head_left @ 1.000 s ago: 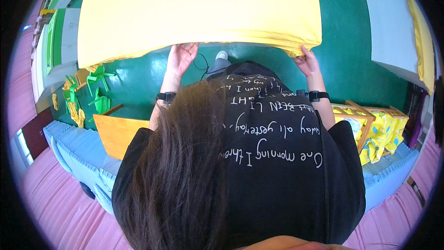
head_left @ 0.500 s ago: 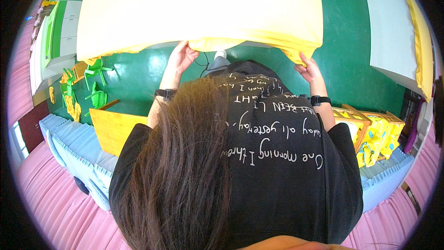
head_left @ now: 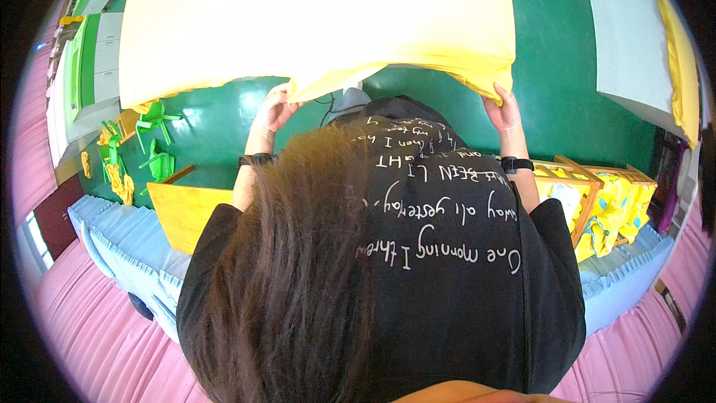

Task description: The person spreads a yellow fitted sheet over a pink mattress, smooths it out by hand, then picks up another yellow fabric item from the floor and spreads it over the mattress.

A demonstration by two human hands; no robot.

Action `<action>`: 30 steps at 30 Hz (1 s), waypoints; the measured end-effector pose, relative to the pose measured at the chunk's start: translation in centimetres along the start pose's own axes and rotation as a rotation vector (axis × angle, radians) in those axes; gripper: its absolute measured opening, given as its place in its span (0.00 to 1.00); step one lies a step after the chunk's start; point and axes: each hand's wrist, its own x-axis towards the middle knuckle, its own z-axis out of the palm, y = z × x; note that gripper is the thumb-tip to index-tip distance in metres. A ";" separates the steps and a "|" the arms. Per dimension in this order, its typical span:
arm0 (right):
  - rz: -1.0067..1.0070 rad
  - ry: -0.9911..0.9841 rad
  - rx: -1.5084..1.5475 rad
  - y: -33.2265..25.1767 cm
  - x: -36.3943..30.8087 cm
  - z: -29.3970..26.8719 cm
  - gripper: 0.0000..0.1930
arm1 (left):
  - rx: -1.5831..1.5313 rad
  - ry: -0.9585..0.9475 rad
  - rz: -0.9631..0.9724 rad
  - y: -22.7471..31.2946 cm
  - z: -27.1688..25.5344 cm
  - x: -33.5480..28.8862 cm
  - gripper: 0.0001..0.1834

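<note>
A large yellow tablecloth (head_left: 328, 22) spreads over what looks like a table ahead of me, very bright across its middle. Its near edge hangs in loose folds. My left hand (head_left: 277, 110) pinches this edge left of centre, pulling a fold toward me. At the near right corner, my right hand (head_left: 504, 111) grips the cloth between thumb and fingers. Between the two hands the hem arches up, showing the green floor beneath. Most of the table itself is hidden under the cloth.
Green chairs (head_left: 155, 123) and yellow cloths lie to the left on the green floor (head_left: 552, 52). Behind me stand wooden bed frames (head_left: 190, 216) and a light-blue ruffled cover (head_left: 123, 235). A white table (head_left: 630, 30) with yellow cloth along its edge is at the right.
My left hand has moved left and a little nearer with its piece of hem. The right hand keeps its corner, shifted slightly. The cloth's near edge hangs closer to me.
</note>
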 end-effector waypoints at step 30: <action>0.029 -0.175 -0.649 1.1 1.3 6.8 0.13 | 0.584 0.246 -0.339 -2.2 9.1 6.4 0.22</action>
